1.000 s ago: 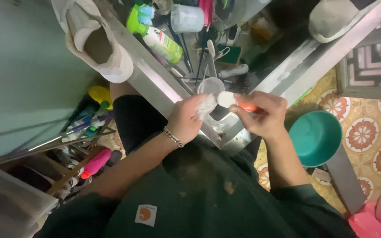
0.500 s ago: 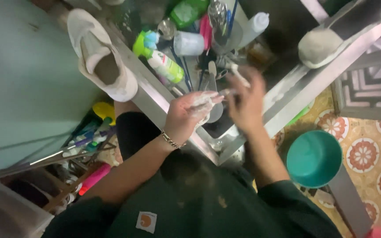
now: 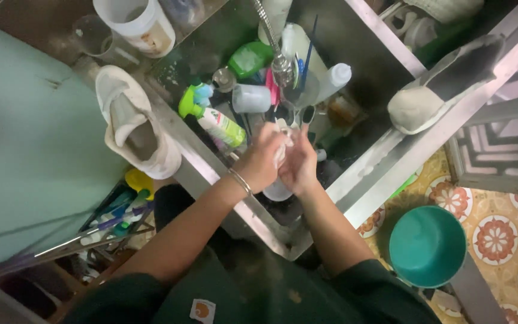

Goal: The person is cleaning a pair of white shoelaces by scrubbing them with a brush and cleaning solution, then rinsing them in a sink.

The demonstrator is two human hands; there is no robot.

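A view from above looks down a person's chest in a dark green shirt [image 3: 259,288] toward two bare forearms reaching forward over a steel sink [image 3: 367,78].

The left hand [image 3: 261,163], with a thin metal bracelet [image 3: 240,181] on its wrist, and the right hand [image 3: 300,165] meet above the near part of the sink. Both are curled and pressed together around a small white object [image 3: 282,149], which shows only as a pale sliver between the fingers; what it is cannot be told. Just below the hands, a pale rounded cup-like vessel [image 3: 278,191] sits in the sink.

To the right, on a floor of orange flower-patterned tiles [image 3: 499,234], stands a round teal plastic bucket [image 3: 427,246]. To the left, beneath the sink's edge, lies a clutter of coloured brushes and tools [image 3: 121,210].

A worn white slip-on shoe [image 3: 136,135] rests on the sink's left rim, and a second white shoe with a dark inside [image 3: 445,84] rests on the right rim.

Beyond the hands the sink is crowded: a white spray bottle with a green nozzle and label [image 3: 214,120], a small white cup on its side [image 3: 250,98], a green bottle [image 3: 250,59], a white squeeze bottle [image 3: 334,79] and a metal tap [image 3: 278,57]. Farthest away, on the left ledge, stands a large white plastic tub [image 3: 136,24].
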